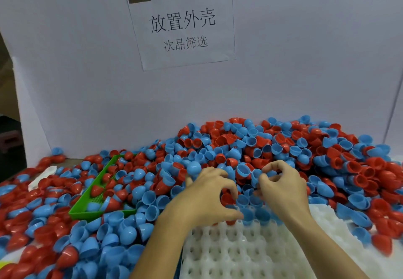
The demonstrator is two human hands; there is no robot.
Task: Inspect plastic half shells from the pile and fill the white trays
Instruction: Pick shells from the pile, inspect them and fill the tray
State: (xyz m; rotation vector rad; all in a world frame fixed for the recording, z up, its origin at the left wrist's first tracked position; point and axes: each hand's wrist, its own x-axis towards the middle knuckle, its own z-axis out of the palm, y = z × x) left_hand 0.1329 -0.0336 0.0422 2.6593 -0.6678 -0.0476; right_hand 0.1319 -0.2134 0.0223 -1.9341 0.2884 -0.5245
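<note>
I'm picking: my right hand (283, 188) pinches a blue half shell (255, 177), my left hand (208, 198) curls over a red half shell (226, 198); next, seat them in the white tray (229, 250).

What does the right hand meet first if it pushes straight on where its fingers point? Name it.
Most likely the blue half shell at the fingertips of the right hand, at the near edge of the pile. Whether it is already touched is unclear.

Shell pile (250, 147), trays (229, 252) on bench
</note>
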